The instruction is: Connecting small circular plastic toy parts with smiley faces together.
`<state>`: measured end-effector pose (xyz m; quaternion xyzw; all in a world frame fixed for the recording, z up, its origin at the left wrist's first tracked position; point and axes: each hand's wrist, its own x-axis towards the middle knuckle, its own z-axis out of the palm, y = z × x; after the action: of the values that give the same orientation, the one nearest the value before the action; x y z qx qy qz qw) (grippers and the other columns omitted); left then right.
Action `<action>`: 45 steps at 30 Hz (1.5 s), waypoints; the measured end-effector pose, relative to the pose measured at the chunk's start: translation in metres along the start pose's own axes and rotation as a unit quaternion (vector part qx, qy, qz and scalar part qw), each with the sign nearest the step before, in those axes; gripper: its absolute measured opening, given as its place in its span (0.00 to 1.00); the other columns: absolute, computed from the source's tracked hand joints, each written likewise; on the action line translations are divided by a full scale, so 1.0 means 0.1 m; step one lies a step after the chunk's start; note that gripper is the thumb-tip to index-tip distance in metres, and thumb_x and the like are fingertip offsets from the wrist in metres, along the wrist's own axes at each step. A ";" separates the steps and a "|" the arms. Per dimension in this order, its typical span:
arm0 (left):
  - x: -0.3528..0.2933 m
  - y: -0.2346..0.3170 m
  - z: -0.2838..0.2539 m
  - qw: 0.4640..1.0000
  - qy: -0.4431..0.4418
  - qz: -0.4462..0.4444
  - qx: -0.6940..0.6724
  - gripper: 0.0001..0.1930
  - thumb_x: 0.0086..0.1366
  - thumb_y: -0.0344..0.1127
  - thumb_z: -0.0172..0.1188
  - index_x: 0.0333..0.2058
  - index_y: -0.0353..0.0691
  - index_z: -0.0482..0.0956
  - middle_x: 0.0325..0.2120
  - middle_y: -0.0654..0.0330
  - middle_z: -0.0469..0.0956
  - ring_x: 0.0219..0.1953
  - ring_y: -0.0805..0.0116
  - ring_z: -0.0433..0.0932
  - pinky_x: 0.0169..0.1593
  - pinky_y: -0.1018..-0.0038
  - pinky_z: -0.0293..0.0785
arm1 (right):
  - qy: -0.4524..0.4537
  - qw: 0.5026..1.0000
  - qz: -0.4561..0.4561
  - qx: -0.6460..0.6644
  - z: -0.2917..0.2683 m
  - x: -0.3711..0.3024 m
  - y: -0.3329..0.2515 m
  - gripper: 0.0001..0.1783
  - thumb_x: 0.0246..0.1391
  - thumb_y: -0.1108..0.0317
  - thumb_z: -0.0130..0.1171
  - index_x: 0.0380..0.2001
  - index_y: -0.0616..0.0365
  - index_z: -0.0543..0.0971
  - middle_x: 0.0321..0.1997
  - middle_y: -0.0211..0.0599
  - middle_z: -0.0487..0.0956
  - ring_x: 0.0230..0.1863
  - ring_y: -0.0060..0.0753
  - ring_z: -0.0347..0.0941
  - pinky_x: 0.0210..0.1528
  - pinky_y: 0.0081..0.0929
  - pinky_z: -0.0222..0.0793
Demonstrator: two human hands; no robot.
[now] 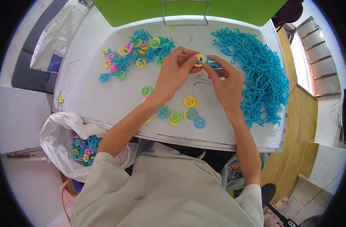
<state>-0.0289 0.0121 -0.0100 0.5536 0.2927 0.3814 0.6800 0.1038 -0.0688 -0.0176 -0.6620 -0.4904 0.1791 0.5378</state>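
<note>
- You are holding a small yellow wheel (199, 59) pinched between the thumb and fingers of your left hand (175, 72), raised above the middle of the white counter (105, 102).
- Your right hand (226, 81) is closing its thumb and forefinger on a short blue link piece (212, 65) and is meeting the wheel with it; both hands are shut tight on their parts, with nothing else in them.
- The wheel is looking like thin moulded plastic: very light, stiff, smooth and probably a little slippery, so gripping it by the rim, as you are doing, is leaving the hub free.
- The blue link is also looking light and rigid, though thin enough that it may flex or snap if bent hard; holding it close to the end that meets the wheel seems safest.
- Just below your hands, loose wheels (184, 111) in yellow, green and blue are lying flat on the counter, near your forearms.
- To your right, a big heap of blue links (262, 75) is sitting tangled; pulling one out may drag others along.
- To the far left, a pile of mixed coloured pieces (137, 53) is lying.
- A white bag (59, 132) with more pieces is hanging open beside the counter's near left corner.
</note>
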 end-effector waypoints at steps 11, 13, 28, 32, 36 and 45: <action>0.00 0.18 0.01 0.999 -0.032 0.014 0.016 0.07 0.63 0.23 0.54 0.40 0.31 0.74 0.36 0.56 0.78 0.39 0.71 0.78 0.45 0.77 0.78 | -0.021 1.000 -0.019 0.012 -0.16 0.05 -0.14 0.16 0.47 0.73 0.66 0.41 0.60 0.80 0.31 0.34 0.81 0.30 0.20 0.77 0.35 0.18 0.71; 0.00 0.18 0.01 0.999 -0.039 0.016 0.029 0.08 0.61 0.22 0.55 0.40 0.31 0.75 0.36 0.57 0.78 0.38 0.72 0.78 0.45 0.77 0.78 | 0.001 1.000 -0.030 0.004 -0.16 0.06 -0.12 0.15 0.47 0.73 0.66 0.40 0.61 0.79 0.33 0.36 0.81 0.31 0.21 0.77 0.36 0.18 0.71; 0.00 0.24 -0.01 0.998 -0.056 0.010 0.016 0.08 0.61 0.23 0.56 0.39 0.31 0.76 0.35 0.58 0.79 0.38 0.72 0.78 0.46 0.76 0.79 | -0.216 0.960 0.043 0.172 -0.37 0.18 0.01 0.11 0.54 0.77 0.57 0.41 0.65 0.77 0.36 0.39 0.80 0.39 0.27 0.78 0.42 0.22 0.75; -0.01 0.15 0.00 0.994 0.006 0.085 0.064 0.09 0.59 0.24 0.59 0.39 0.32 0.76 0.35 0.57 0.79 0.38 0.72 0.79 0.44 0.77 0.78 | -0.121 0.959 0.118 0.226 -0.23 0.13 -0.03 0.16 0.58 0.69 0.55 0.48 0.63 0.74 0.39 0.39 0.80 0.40 0.27 0.78 0.43 0.23 0.75; -0.05 0.08 0.06 0.966 -0.058 0.175 0.183 0.12 0.56 0.26 0.63 0.39 0.35 0.77 0.36 0.55 0.79 0.38 0.69 0.79 0.40 0.76 0.76 | -0.033 0.935 0.170 0.309 -0.11 0.08 0.00 0.18 0.61 0.61 0.53 0.50 0.61 0.72 0.40 0.37 0.79 0.44 0.28 0.76 0.50 0.26 0.72; -0.09 0.09 -0.32 0.813 -0.320 0.114 0.473 0.16 0.42 0.31 0.70 0.32 0.38 0.77 0.28 0.59 0.73 0.30 0.65 0.72 0.37 0.72 0.69 | -0.025 0.755 0.264 0.600 -0.32 0.17 0.08 0.12 0.66 0.64 0.42 0.49 0.55 0.65 0.57 0.49 0.66 0.53 0.39 0.70 0.62 0.43 0.62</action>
<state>-0.0620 0.0228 -0.0084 0.9270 0.1379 0.0724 0.3411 0.1402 -0.0713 -0.0083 -0.3021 -0.1012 0.5877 0.7437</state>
